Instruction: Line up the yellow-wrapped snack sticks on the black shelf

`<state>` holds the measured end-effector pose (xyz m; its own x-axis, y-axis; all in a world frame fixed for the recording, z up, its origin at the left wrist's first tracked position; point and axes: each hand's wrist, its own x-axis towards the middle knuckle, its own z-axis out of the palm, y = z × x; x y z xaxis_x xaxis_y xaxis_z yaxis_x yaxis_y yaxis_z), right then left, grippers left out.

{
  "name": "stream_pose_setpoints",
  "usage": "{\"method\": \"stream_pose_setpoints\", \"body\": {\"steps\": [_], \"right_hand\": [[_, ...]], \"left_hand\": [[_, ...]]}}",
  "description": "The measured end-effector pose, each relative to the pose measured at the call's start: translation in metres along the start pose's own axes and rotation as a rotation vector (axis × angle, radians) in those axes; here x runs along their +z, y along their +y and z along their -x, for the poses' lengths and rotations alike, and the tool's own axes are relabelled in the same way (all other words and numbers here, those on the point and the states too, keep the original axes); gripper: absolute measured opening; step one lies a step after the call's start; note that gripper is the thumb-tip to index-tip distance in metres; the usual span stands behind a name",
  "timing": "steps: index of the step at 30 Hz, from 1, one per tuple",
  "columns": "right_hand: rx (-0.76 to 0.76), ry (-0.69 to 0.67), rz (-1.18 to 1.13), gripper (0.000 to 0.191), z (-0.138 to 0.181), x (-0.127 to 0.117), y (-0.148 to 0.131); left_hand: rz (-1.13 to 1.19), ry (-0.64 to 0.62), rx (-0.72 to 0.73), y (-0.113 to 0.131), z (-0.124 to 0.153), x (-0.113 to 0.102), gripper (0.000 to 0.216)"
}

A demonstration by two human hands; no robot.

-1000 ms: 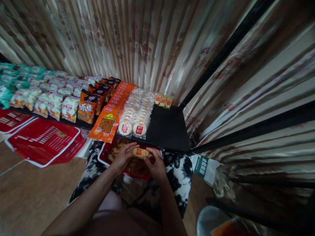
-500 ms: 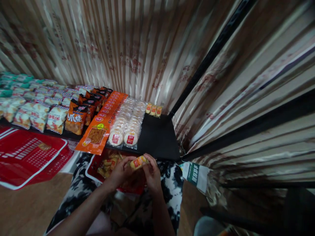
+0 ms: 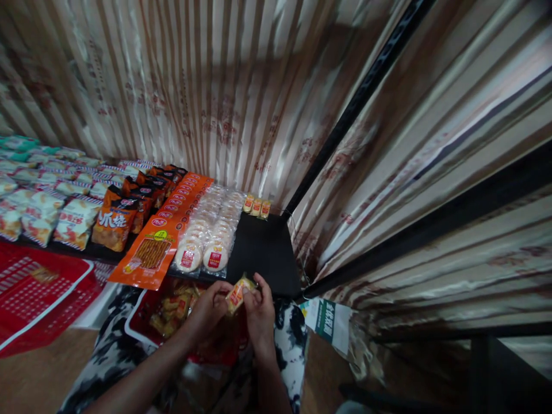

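Observation:
A small yellow snack packet (image 3: 237, 294) with a red label is pinched between my two hands, just in front of the black shelf (image 3: 265, 247). My left hand (image 3: 214, 305) grips its left side; my right hand (image 3: 259, 307) holds the right side, thumb across its front. Below them a red basket (image 3: 137, 313) with a white rim rests on my lap, holding several similar yellow packets (image 3: 175, 310). Three small yellow packets (image 3: 257, 206) stand in a row at the shelf's back edge. My wrists and forearms hide part of the basket.
Clear-wrapped round crackers (image 3: 215, 256), orange stick-snack bags (image 3: 150, 253), brown-orange bags (image 3: 114, 224) and white bags (image 3: 77, 221) line the shelf leftward. Another red basket (image 3: 43, 299) is at left. A black post (image 3: 345, 126) rises by the pleated curtain (image 3: 241, 103).
The packet has turned from lying nearly level to a steeper tilt in my fingers. The view has shifted, so the shelf and goods sit further left and lower.

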<state>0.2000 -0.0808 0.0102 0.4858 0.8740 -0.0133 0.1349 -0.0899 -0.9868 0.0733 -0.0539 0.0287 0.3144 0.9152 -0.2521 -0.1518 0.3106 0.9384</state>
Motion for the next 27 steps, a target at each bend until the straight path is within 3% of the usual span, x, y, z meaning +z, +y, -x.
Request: {"method": "stream_pose_setpoints", "body": {"steps": [6, 9, 14, 19, 27], "right_hand": [[0.006, 0.009, -0.207, 0.049, -0.027, 0.000, -0.011], [0.009, 0.034, -0.241, 0.045, -0.040, 0.000, -0.016], [-0.061, 0.099, -0.097, 0.040, -0.061, -0.001, -0.030], [-0.171, 0.210, 0.208, 0.033, -0.087, -0.004, -0.041], [-0.169, 0.280, 0.325, 0.033, -0.137, -0.008, -0.039]], "left_hand": [[-0.046, -0.027, 0.082, 0.002, -0.025, 0.016, 0.031], [-0.112, 0.025, 0.139, 0.011, -0.035, 0.027, 0.029], [-0.204, 0.038, 0.177, 0.031, -0.059, 0.045, 0.025], [-0.278, 0.128, 0.253, 0.040, -0.096, 0.061, 0.016], [-0.403, 0.137, 0.106, 0.052, -0.141, 0.083, 0.012]]}}
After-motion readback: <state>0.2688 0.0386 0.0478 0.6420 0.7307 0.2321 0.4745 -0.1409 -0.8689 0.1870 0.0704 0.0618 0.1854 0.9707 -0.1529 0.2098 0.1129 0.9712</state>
